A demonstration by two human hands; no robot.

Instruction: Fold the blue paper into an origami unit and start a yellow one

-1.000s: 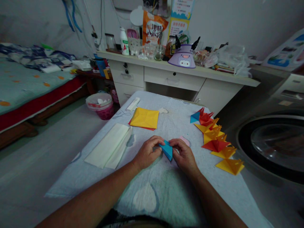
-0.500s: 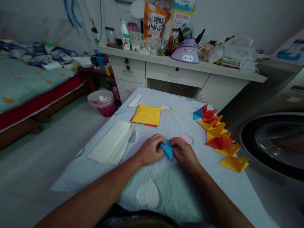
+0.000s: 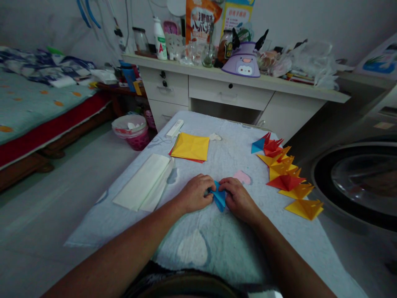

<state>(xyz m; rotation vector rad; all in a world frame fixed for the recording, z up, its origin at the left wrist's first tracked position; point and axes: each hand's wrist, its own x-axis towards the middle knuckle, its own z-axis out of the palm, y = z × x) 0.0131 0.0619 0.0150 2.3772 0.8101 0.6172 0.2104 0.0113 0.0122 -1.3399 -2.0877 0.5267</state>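
Blue paper is between your left hand and right hand, at the near part of the surface; both pinch it, fingers nearly closed, its long axis going near to far.

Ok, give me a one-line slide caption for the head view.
Left hand and right hand hold folded blue paper, with colourful paper figures lined up at right.

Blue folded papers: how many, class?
2: a held blue paper between left hand and right hand; another blue paper at the far end of the paper row. The stack may hide more.
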